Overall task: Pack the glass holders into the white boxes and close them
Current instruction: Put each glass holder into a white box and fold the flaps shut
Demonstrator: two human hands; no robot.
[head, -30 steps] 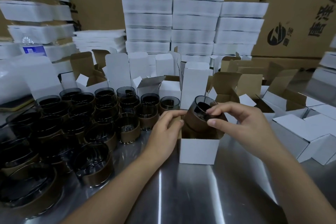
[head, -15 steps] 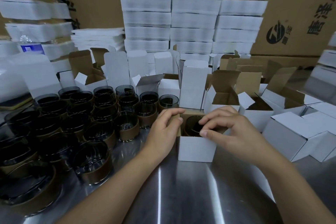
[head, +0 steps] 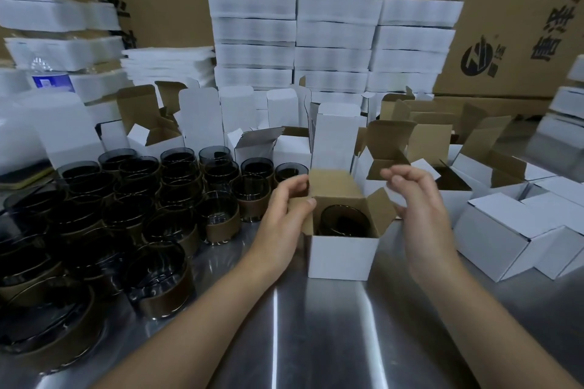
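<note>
One glass holder [head: 343, 220] fully down inside the open white box [head: 341, 257] — a second ago tilted at the box mouth under the right fingers, half a second ago only partly in. Since then, right hand [head: 417, 199] lifted off: raised above and to the right of the box, fingers loosely curled, holding nothing, close beside the upright right flap [head: 382, 210]. As before, left hand [head: 284, 215] at the box's left side, thumb and fingers pinching the left flap [head: 308, 222]. Dark rim of the holder visible lower than both hands and between them, touched by neither. Brown back flap [head: 331, 183] standing up, box not yet closed. Box at the centre of the steel table [head: 316, 341]; many more dark glass holders [head: 164, 199] crowded to the left; open empty boxes [head: 442, 151] behind and to the right; closed boxes [head: 505, 237] at far right. Stacks of white packaging [head: 331, 25] and brown cartons [head: 521, 9] along the back.
</note>
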